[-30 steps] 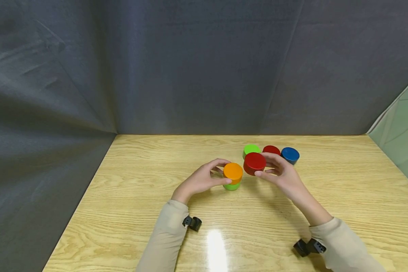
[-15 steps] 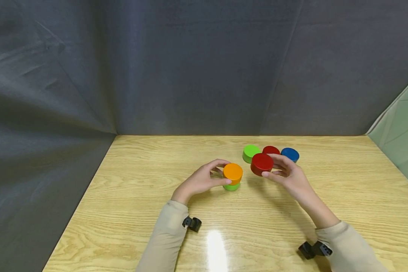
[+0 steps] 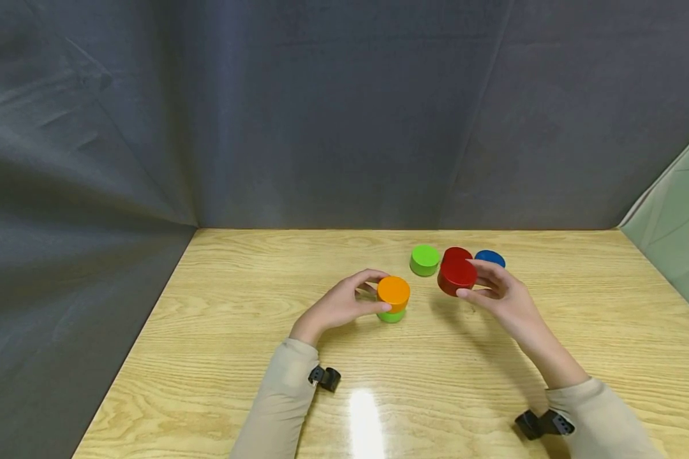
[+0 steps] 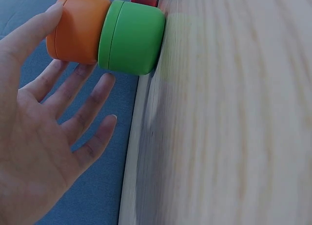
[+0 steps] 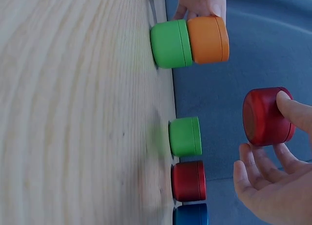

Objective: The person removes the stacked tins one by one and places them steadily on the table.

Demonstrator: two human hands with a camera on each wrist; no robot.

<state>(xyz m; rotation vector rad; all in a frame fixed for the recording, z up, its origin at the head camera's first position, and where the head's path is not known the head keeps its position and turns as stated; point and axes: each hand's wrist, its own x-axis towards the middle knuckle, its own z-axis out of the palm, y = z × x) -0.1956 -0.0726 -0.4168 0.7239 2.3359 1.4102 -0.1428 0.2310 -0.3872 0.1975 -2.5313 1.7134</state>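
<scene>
I see my right hand (image 3: 502, 299) has carried the round red puck-shaped block (image 3: 457, 276) in its grip rightward, away from the orange-on-green stack. It now covers part of the other red block and the blue one behind it.

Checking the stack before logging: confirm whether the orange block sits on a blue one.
No, the orange block rests on a green block.

Open tabletop (image 3: 252, 357) left of the orange-green stack (image 3: 393, 299).
</scene>
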